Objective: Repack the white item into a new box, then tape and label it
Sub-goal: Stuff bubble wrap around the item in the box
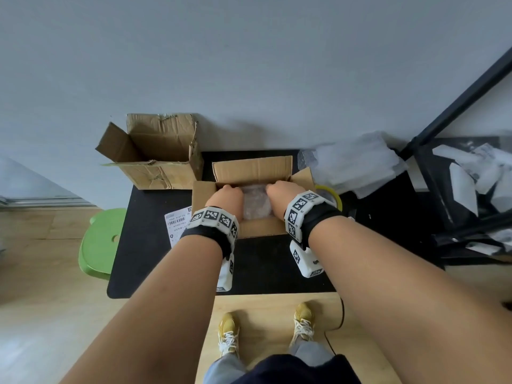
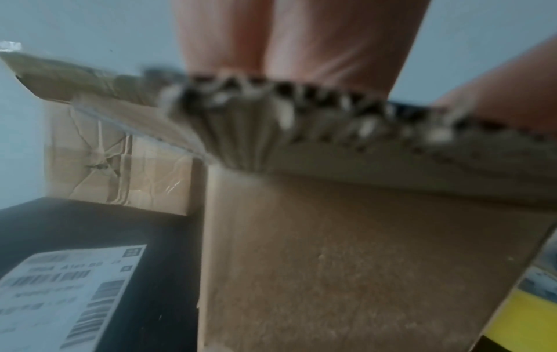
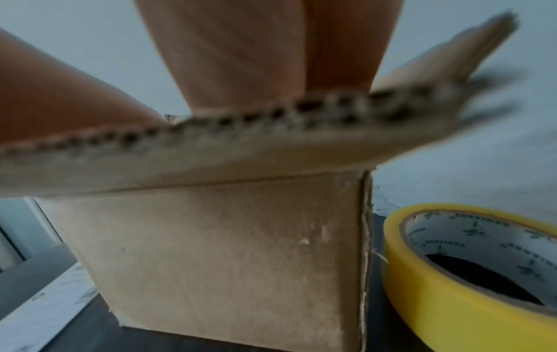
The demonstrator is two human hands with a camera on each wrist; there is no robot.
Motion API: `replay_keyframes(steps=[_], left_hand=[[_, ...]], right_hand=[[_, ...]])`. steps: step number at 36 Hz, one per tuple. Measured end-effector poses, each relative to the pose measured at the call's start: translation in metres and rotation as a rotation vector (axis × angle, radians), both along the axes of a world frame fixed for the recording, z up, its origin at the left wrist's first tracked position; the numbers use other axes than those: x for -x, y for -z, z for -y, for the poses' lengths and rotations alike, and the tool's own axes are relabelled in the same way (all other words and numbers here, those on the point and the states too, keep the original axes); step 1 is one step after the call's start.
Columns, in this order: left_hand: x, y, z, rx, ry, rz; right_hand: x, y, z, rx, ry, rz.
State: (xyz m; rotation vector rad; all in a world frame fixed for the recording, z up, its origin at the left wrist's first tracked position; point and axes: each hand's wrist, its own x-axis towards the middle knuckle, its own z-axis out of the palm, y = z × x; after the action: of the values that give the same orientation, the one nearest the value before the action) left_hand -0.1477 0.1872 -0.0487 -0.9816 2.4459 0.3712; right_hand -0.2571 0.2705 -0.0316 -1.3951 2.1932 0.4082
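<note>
A new cardboard box [image 1: 257,227] stands open on the black mat, flaps spread. Inside lies the item in clear bubble wrap [image 1: 256,203]. My left hand [image 1: 225,196] reaches into the box at the item's left side and my right hand [image 1: 279,194] at its right side. Both sets of fingers dip below the rim and are hidden, so their hold on the item does not show. The wrist views show only the box wall [image 2: 361,262] [image 3: 226,250] and the base of each hand [image 2: 301,47] [image 3: 271,47] above a flap edge.
The torn old box [image 1: 155,153] stands open at the back left. A shipping label [image 1: 178,223] lies left of the new box, a yellow tape roll [image 3: 437,297] right of it. Air-pillow wrap [image 1: 357,162] and a black frame [image 1: 457,106] are at the right, a green stool [image 1: 101,242] left.
</note>
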Motion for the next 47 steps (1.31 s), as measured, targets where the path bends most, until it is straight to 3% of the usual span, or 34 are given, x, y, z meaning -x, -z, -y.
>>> replay_keyframes(steps=[9,17,21,27,31,35,42,47], left_hand=[[0.013,0.014,0.007,-0.021,0.089,0.083],[0.009,0.009,0.004,0.019,0.137,0.079],[0.004,0.001,-0.002,0.067,0.119,0.003],[0.013,-0.037,-0.012,0.144,-0.023,-0.246],[0.039,-0.054,-0.022,0.163,-0.08,-0.508],[0.076,-0.061,-0.034,0.093,-0.1,-0.643],[0.154,-0.05,-0.064,-0.104,-0.173,-0.687],[0.197,-0.032,-0.084,-0.154,-0.165,-0.569]], right_hand=[[0.004,0.016,0.006,0.03,-0.073,-0.012],[0.006,0.013,0.005,-0.002,-0.028,0.033],[0.007,0.007,-0.006,0.2,0.007,0.008],[0.032,-0.021,-0.021,0.485,0.142,0.025],[0.058,-0.032,-0.035,0.664,0.301,0.011],[0.091,-0.029,-0.06,0.699,0.439,-0.022],[0.156,-0.005,-0.109,0.608,0.635,-0.004],[0.203,0.015,-0.13,0.549,0.722,0.019]])
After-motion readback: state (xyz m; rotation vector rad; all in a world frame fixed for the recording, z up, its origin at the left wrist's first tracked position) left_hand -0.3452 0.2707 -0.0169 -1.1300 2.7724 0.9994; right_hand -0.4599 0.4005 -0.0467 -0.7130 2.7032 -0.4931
